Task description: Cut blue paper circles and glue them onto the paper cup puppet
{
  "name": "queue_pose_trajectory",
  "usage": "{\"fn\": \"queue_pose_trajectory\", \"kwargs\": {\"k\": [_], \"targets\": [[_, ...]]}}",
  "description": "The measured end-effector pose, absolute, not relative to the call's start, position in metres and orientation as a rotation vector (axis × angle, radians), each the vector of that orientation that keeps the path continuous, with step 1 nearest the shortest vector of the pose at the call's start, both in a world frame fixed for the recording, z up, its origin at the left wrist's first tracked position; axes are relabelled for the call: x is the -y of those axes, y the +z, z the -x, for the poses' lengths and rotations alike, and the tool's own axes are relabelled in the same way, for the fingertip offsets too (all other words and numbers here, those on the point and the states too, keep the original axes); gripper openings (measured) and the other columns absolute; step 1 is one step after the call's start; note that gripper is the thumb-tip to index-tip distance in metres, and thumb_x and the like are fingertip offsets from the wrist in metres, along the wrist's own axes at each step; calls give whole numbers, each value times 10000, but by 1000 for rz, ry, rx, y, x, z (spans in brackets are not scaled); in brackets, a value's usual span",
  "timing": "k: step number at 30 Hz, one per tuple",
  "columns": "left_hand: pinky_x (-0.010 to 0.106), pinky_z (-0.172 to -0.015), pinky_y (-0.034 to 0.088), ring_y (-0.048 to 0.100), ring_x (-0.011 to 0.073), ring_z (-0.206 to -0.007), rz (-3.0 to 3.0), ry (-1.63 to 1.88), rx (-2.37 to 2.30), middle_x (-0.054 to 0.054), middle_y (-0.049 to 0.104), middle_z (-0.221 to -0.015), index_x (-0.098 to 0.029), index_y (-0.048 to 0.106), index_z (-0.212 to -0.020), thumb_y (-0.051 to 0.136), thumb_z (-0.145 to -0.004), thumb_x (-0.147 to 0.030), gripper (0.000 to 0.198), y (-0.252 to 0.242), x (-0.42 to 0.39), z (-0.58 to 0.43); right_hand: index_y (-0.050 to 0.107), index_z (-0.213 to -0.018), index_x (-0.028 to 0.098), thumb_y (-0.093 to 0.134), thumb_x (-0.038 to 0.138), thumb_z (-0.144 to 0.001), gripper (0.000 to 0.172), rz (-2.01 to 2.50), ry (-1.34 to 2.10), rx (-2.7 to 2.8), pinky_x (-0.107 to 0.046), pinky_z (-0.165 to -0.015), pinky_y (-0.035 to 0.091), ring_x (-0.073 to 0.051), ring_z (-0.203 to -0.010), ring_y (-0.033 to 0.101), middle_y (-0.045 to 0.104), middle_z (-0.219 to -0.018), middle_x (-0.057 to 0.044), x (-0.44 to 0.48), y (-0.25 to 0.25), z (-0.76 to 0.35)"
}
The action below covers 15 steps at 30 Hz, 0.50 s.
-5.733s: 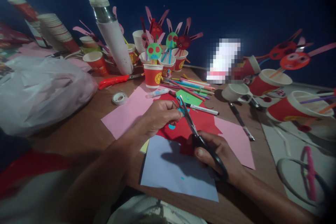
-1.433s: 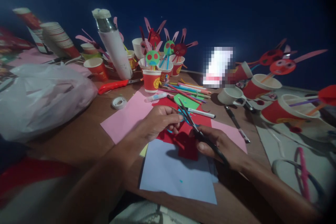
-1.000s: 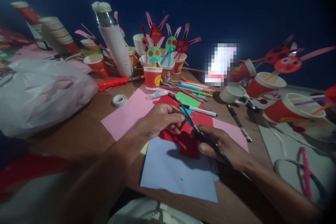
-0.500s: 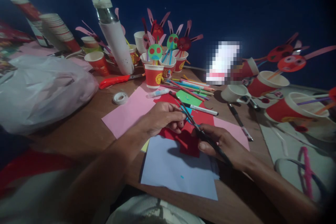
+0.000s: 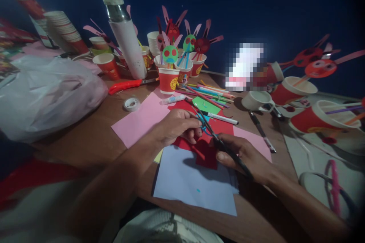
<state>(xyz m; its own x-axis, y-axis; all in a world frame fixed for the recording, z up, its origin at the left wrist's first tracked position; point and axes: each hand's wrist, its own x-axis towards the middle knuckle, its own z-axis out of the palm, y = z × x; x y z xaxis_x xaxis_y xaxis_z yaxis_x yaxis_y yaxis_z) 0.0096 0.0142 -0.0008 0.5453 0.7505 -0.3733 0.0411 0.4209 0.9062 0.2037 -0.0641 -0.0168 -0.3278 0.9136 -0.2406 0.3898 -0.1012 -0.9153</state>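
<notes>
My left hand (image 5: 181, 125) pinches a small piece of blue paper (image 5: 203, 122) between thumb and fingers, above the red paper (image 5: 207, 155). My right hand (image 5: 238, 152) grips black-handled scissors (image 5: 219, 142), their blades pointing up and to the left across the blue piece. A thin blue strip curls beside the blades. Beneath my hands, red sheets overlap pink paper (image 5: 142, 121) and a pale blue-white sheet (image 5: 194, 186) with a tiny blue scrap on it. A green paper piece (image 5: 208, 104) and a white marker (image 5: 221, 117) lie just beyond the blades.
Behind stand red paper cups (image 5: 169, 81) with paper animal heads on straws and a white flask (image 5: 128, 45). At left are a plastic bag (image 5: 51, 95), a tape roll (image 5: 131, 104) and a red-handled cutter (image 5: 125, 86). A white mug (image 5: 256, 100) and more cups stand right.
The blue strip now curls out further beside the scissor blades. Both hands keep nearly the same place, and the whole view has shifted slightly.
</notes>
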Motion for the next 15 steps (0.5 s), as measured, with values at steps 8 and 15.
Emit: {"fn": "queue_pose_trajectory", "kwargs": {"k": [8,15], "targets": [[164,-397,462,474,53,-366,-1120,476,-886,-2,580,-493,-105,573,-593,523,-720,-98,136,-2,-14,-9,596,-870,155,634,513,-733,385,1376,1503,1684,-219,-587,443,-154,-704,517,590,-797,-31,64,-17,-204],[131,-371,407,466,46,-360,-1130,451,-854,2,575,-477,-103,572,-586,515,-700,-90,128,-1,-14,-9,605,-898,159,647,509,-724,393,1350,1548,1664,-217,-608,448,-159,-723,527,601,-807,-30,64,-16,-203]]}}
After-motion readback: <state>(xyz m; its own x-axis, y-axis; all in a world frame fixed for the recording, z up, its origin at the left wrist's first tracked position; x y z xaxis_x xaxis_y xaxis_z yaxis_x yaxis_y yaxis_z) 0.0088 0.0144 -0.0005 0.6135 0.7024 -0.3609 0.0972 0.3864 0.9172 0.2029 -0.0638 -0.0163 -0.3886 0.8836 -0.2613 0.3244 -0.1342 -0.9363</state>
